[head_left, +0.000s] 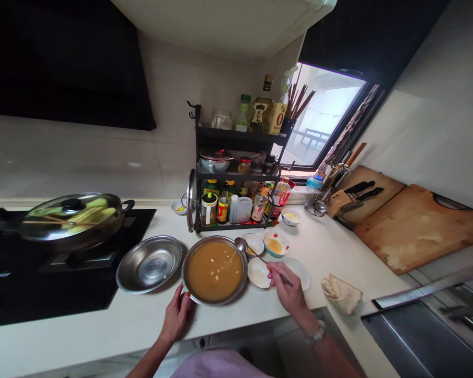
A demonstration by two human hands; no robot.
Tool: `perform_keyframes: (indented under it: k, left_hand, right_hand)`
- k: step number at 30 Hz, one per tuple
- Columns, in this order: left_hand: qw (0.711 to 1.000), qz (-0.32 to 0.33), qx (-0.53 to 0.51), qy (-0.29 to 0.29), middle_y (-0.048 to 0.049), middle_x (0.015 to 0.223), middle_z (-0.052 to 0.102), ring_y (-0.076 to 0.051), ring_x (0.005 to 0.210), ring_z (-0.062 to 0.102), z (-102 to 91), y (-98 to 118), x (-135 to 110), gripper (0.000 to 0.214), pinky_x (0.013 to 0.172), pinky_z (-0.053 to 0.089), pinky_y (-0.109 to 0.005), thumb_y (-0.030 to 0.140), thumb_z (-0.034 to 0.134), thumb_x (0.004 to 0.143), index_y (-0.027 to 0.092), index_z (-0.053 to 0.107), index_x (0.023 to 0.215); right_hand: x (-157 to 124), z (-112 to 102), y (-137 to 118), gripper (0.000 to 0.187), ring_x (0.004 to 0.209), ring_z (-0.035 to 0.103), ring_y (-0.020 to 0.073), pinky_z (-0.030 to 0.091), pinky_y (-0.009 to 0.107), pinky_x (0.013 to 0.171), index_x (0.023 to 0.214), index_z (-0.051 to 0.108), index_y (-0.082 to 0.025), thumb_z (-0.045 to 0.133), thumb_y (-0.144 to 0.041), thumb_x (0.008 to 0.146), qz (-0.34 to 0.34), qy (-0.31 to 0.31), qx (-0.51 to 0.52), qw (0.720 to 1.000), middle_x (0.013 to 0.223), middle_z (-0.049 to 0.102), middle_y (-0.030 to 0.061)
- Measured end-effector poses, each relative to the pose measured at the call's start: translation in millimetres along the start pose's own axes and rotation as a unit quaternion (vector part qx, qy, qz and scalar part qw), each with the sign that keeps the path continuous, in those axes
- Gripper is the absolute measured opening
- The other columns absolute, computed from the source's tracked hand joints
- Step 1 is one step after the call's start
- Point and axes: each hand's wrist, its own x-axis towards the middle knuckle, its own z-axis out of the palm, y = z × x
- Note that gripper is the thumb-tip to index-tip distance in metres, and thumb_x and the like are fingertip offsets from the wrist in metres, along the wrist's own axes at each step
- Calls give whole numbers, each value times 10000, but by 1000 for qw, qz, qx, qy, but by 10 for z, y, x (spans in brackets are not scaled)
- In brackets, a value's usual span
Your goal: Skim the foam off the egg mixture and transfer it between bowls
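In the head view, a metal basin (pixel 215 270) of brown liquid with small pale bits floating in it stands on the counter. My left hand (pixel 177 312) is closed at its lower left rim, fingers and thumb against the edge. My right hand (pixel 287 287) grips the handle of a metal spoon (pixel 241 244), whose head is over the basin's upper right rim. Close to this hand are a white bowl (pixel 259 274), a bowl with yellowish liquid (pixel 275 245), another small bowl (pixel 254 242) and a white plate (pixel 299 270).
An empty-looking metal basin (pixel 150 265) stands beside the stove. On the stove is a lidded pan (pixel 76 220) with chopsticks across its lid. Behind stands a black rack (pixel 238 176) of bottles and jars. To the right are a cloth (pixel 341 294), knife block (pixel 342 202) and cutting boards (pixel 421 226).
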Motion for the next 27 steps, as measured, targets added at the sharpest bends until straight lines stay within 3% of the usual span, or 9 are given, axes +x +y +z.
perform_keyframes:
  k: [4, 6, 10, 14, 18, 21, 27]
  left_hand:
    - [1000, -7, 3, -10, -11, 642, 666, -194, 605, 622, -3, -27, 8, 784, 642, 509, -308, 651, 439, 775, 68, 472, 1298]
    - [1000, -13, 3, -13, -3, 638, 666, -188, 584, 616, -5, -38, 15, 796, 645, 510, -310, 659, 438, 769, 72, 463, 1306]
    - [1000, -1, 15, 8, -44, 736, 710, -221, 682, 656, -16, -31, 29, 759, 690, 520, -331, 670, 461, 739, 107, 537, 1243]
    - [999, 10, 22, 27, -70, 780, 723, -241, 735, 675, -24, -26, 36, 718, 695, 528, -336, 665, 473, 732, 121, 583, 1188]
    - [1000, 8, 18, 18, -55, 727, 717, -226, 670, 671, -21, -47, 37, 719, 668, 532, -327, 658, 474, 738, 115, 573, 1199]
    - [1000, 2, 14, 12, -60, 749, 727, -227, 681, 676, -16, -59, 38, 726, 668, 534, -319, 656, 476, 737, 112, 564, 1209]
    - [1000, 4, 25, 14, -61, 786, 740, -234, 724, 683, -17, -89, 39, 737, 735, 531, -339, 656, 463, 742, 106, 540, 1228]
  right_hand:
    - [151, -275, 298, 324, 509, 566, 119, 522, 247, 497, 976, 651, -147, 507, -417, 870, 89, 177, -30, 980, 654, 628, 20]
    - [202, -408, 508, 389, 511, 579, 131, 521, 253, 479, 970, 645, -132, 528, -475, 830, 124, 231, -49, 964, 658, 639, 31]
    - [211, -555, 862, 457, 551, 611, 156, 528, 267, 470, 936, 659, -128, 550, -537, 765, 152, 243, -75, 955, 707, 663, 60]
    - [178, -518, 1039, 442, 543, 615, 150, 534, 264, 475, 898, 676, -144, 606, -532, 696, 181, 250, -34, 950, 709, 680, 49]
    - [191, -451, 1133, 391, 436, 590, 144, 514, 250, 429, 828, 642, -133, 641, -485, 656, 248, 338, 51, 907, 536, 632, 1]
    - [213, -465, 1166, 355, 424, 599, 151, 511, 245, 424, 769, 594, -144, 625, -478, 654, 260, 384, 71, 883, 487, 606, -12]
    - [226, -575, 1087, 331, 436, 601, 145, 509, 235, 423, 762, 587, -142, 676, -423, 609, 258, 413, 114, 866, 492, 619, -8]
